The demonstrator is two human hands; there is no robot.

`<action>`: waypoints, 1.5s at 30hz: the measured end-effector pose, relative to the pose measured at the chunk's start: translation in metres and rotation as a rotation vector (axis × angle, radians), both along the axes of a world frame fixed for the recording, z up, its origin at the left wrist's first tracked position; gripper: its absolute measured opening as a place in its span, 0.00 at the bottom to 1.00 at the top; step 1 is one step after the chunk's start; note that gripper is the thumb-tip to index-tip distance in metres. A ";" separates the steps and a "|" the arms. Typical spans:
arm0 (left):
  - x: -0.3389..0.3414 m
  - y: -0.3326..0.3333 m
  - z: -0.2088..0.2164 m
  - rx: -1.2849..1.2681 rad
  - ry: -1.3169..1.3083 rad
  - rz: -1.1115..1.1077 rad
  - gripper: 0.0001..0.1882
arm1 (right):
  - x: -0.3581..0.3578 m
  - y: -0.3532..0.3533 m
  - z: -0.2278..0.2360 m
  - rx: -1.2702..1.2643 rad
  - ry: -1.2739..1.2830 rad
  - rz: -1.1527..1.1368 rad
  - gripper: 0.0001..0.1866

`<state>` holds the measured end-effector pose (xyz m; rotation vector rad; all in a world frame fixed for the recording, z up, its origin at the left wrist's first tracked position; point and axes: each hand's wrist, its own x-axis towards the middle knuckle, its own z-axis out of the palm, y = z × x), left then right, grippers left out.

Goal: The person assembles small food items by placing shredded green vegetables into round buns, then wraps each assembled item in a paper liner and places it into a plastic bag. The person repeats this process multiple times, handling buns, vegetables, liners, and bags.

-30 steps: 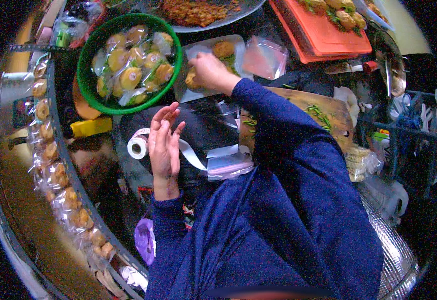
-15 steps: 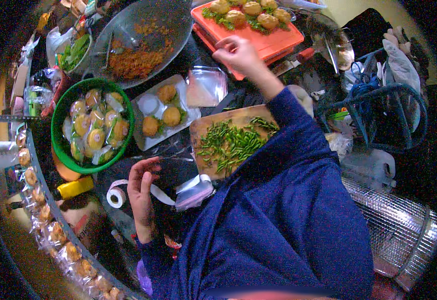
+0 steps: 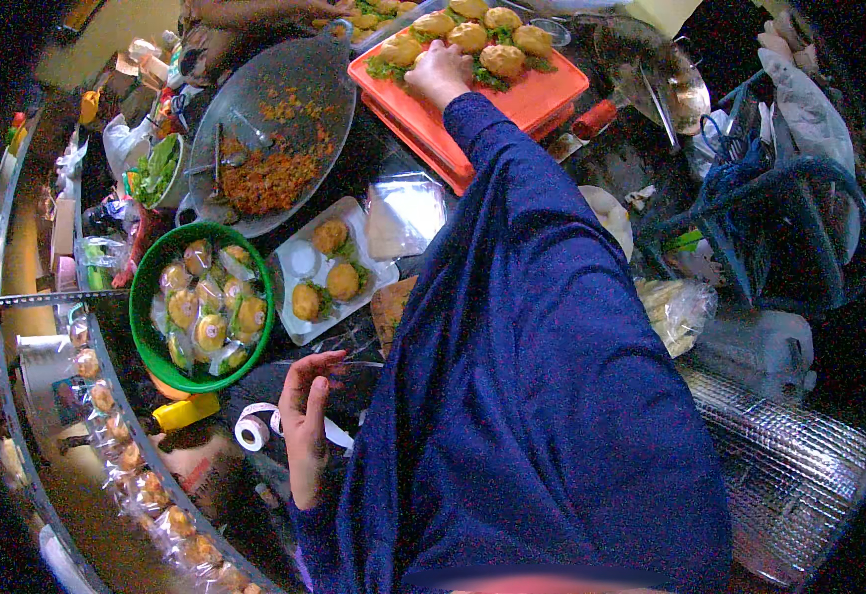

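At the far side, my right hand (image 3: 441, 74) reaches over an orange tray (image 3: 552, 94) holding several golden-brown buns (image 3: 501, 59) on green leaves. Its fingers are curled down over a bun at the near edge, which the hand mostly covers. My left hand (image 3: 306, 426) is raised nearer to me, thumb and fingers apart, with nothing in it. A roll of labels (image 3: 253, 432) lies just left of it. Beyond that hand, a white tray (image 3: 299, 332) holds three buns with leaves. My sleeve hides most of a wooden board (image 3: 390, 312).
A green basket (image 3: 136, 317) contains wrapped buns, below a large metal wok (image 3: 329, 59) with orange-brown filling. Clear plastic sleeves (image 3: 408, 210) lie beside the white tray. Wrapped buns (image 3: 131, 457) line a shelf at left. Another person's arm (image 3: 264, 12) extends across the far edge.
My right hand has moved from above the tray's bare near part to a bun on it. My sleeve now covers the board of green chillies. The view has shifted; another person's arm now shows.
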<state>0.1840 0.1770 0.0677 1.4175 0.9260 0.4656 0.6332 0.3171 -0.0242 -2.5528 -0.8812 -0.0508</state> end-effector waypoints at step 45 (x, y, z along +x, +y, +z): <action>0.082 -0.027 -0.041 -0.394 -0.386 -0.218 0.45 | -0.064 -0.388 -0.101 0.356 0.069 -0.345 0.13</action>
